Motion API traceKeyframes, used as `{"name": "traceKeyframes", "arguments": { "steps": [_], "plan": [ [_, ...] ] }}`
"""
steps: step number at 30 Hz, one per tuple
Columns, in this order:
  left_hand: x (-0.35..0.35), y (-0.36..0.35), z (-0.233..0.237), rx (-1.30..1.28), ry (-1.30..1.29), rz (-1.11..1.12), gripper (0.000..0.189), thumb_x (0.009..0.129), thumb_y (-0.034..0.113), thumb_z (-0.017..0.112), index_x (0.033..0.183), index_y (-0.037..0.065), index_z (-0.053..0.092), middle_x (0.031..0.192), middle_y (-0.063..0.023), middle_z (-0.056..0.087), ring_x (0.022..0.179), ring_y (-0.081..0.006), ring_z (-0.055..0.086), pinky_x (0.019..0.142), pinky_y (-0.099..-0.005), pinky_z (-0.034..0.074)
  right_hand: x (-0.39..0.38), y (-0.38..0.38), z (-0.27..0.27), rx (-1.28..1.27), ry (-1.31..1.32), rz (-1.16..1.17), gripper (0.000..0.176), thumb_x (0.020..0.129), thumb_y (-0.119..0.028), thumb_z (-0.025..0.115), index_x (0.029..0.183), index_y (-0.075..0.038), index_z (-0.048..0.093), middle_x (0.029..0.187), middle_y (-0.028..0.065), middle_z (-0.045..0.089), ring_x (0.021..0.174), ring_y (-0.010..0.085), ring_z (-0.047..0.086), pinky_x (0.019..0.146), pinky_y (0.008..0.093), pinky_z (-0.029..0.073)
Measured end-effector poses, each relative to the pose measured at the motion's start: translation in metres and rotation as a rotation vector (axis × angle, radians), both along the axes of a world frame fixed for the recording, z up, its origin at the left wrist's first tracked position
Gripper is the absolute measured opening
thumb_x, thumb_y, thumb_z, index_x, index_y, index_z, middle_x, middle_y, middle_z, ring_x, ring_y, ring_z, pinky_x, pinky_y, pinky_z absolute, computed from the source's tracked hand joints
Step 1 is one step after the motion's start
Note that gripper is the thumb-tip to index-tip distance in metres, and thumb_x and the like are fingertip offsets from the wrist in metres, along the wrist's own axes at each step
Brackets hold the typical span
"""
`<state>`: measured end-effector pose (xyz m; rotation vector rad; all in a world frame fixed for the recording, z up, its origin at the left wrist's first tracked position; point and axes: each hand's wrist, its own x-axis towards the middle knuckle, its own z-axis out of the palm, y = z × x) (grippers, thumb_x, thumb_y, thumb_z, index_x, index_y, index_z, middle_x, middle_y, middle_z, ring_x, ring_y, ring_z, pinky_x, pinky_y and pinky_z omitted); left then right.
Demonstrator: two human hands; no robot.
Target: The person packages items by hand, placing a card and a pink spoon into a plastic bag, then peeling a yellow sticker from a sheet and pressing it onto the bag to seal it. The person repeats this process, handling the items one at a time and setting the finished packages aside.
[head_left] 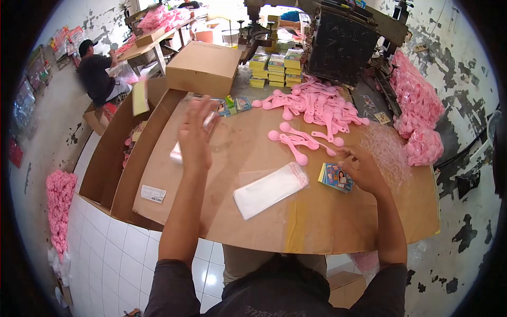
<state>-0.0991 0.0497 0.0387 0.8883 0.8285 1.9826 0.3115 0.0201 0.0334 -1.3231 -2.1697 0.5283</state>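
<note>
My left hand (195,132) is raised over the left of the cardboard-covered table, fingers stretched and slightly blurred, with nothing visible in them. Behind it lies a bundle of clear plastic sleeves (176,152), partly hidden. A blurred pale-yellow flat packet (140,99) appears in the air above the open carton. My right hand (360,168) hovers beside a small stack of printed cards (334,177), fingers bent but apart. Just beyond it lie several loose pink plastic measuring spoons (291,142). Between my hands rests a stack of clear plastic sleeves (269,191).
A heap of pink spoons (322,103) lies at the back, near yellow-edged card stacks (275,68) and a black machine (338,47). The open carton (119,153) borders the table's left; a closed box (203,61) stands behind. Another person (97,74) sits back left.
</note>
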Motion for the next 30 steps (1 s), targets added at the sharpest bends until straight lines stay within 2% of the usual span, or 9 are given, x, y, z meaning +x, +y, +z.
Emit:
{"name": "traceKeyframes", "arguments": {
  "steps": [2, 5, 8, 11, 14, 20, 23, 26, 30],
  "plan": [
    [0.016, 0.002, -0.022, -0.097, 0.311, -0.138, 0.04, 0.103, 0.024, 0.061, 0.134, -0.001, 0.059, 0.124, -0.0106, 0.068, 0.103, -0.0197, 0.069, 0.087, -0.0327, 0.056, 0.011, 0.003, -0.013, 0.215, -0.175, 0.018, 0.039, 0.09, -0.016, 0.072, 0.127, -0.004, 0.067, 0.115, 0.0119, 0.067, 0.106, 0.0264, 0.065, 0.091, 0.0382, 0.051],
    [0.053, -0.021, -0.028, -0.222, 1.122, -0.293, 0.036, 0.092, 0.025, 0.074, 0.122, 0.005, 0.07, 0.111, -0.0095, 0.07, 0.09, -0.0184, 0.069, 0.08, -0.0319, 0.055, 0.023, 0.002, -0.021, 0.042, -0.123, -0.011, 0.034, 0.088, -0.018, 0.075, 0.119, -0.004, 0.071, 0.109, 0.013, 0.065, 0.104, 0.0281, 0.064, 0.09, 0.039, 0.051],
    [0.076, -0.035, -0.051, -0.071, 1.446, -0.186, 0.035, 0.087, 0.025, 0.08, 0.114, 0.005, 0.073, 0.097, -0.01, 0.068, 0.085, -0.0204, 0.067, 0.077, -0.0316, 0.055, 0.025, -0.001, -0.023, -0.134, -0.053, -0.063, 0.03, 0.086, -0.019, 0.078, 0.111, -0.003, 0.073, 0.104, 0.0105, 0.064, 0.097, 0.0243, 0.063, 0.085, 0.0376, 0.051],
    [0.078, -0.031, -0.066, 0.022, 1.422, -0.234, 0.029, 0.087, 0.021, 0.08, 0.109, 0.004, 0.074, 0.088, -0.0087, 0.065, 0.08, -0.0219, 0.065, 0.073, -0.0338, 0.054, 0.028, 0.0, -0.028, -0.21, 0.02, -0.062, 0.026, 0.085, -0.017, 0.079, 0.107, -0.004, 0.074, 0.099, 0.0065, 0.064, 0.091, 0.0191, 0.062, 0.078, 0.0345, 0.048],
    [0.079, -0.028, -0.057, -0.21, 1.347, -0.407, 0.024, 0.083, 0.018, 0.079, 0.101, 0.004, 0.073, 0.092, -0.0102, 0.067, 0.089, -0.0258, 0.067, 0.078, -0.0378, 0.053, 0.028, 0.0, -0.029, -0.166, 0.072, -0.08, 0.023, 0.085, -0.015, 0.079, 0.106, -0.005, 0.074, 0.096, 0.0033, 0.066, 0.084, 0.0149, 0.061, 0.073, 0.0314, 0.046],
    [0.079, -0.031, -0.045, -0.301, 1.231, -0.459, 0.014, 0.086, 0.011, 0.077, 0.096, 0.002, 0.071, 0.094, -0.0079, 0.071, 0.075, -0.0138, 0.063, 0.07, -0.03, 0.051, 0.032, 0.003, -0.036, -0.132, 0.181, -0.119, 0.02, 0.089, -0.012, 0.076, 0.107, -0.004, 0.072, 0.097, 0.003, 0.07, 0.084, 0.0131, 0.063, 0.074, 0.0307, 0.047],
    [0.077, -0.024, -0.062, 0.171, 1.266, -0.216, 0.01, 0.09, 0.006, 0.074, 0.096, 0.0, 0.068, 0.091, -0.0078, 0.073, 0.076, -0.0124, 0.065, 0.07, -0.0288, 0.052, 0.023, -0.002, -0.032, -0.091, 0.299, -0.161, 0.019, 0.093, -0.013, 0.073, 0.109, -0.003, 0.069, 0.096, 0.0029, 0.071, 0.087, 0.0107, 0.063, 0.078, 0.0297, 0.05],
    [0.084, -0.026, -0.062, -0.136, 0.597, -0.686, 0.014, 0.095, 0.003, 0.071, 0.107, 0.001, 0.064, 0.093, -0.0103, 0.075, 0.081, -0.0155, 0.071, 0.073, -0.0296, 0.056, 0.007, -0.011, -0.026, -0.069, 0.465, -0.126, 0.019, 0.095, -0.011, 0.072, 0.111, -0.002, 0.068, 0.098, 0.0039, 0.071, 0.089, 0.0095, 0.064, 0.08, 0.0281, 0.052],
    [0.092, -0.041, -0.037, -0.201, 0.381, -0.894, 0.031, 0.097, 0.005, 0.07, 0.125, 0.002, 0.056, 0.101, -0.0148, 0.076, 0.087, -0.0181, 0.074, 0.078, -0.0308, 0.06, -0.026, -0.023, -0.021, -0.055, 0.482, -0.096, 0.019, 0.096, -0.008, 0.071, 0.114, -0.003, 0.068, 0.101, 0.0048, 0.07, 0.09, 0.0093, 0.065, 0.079, 0.0273, 0.053]
  ]
}}
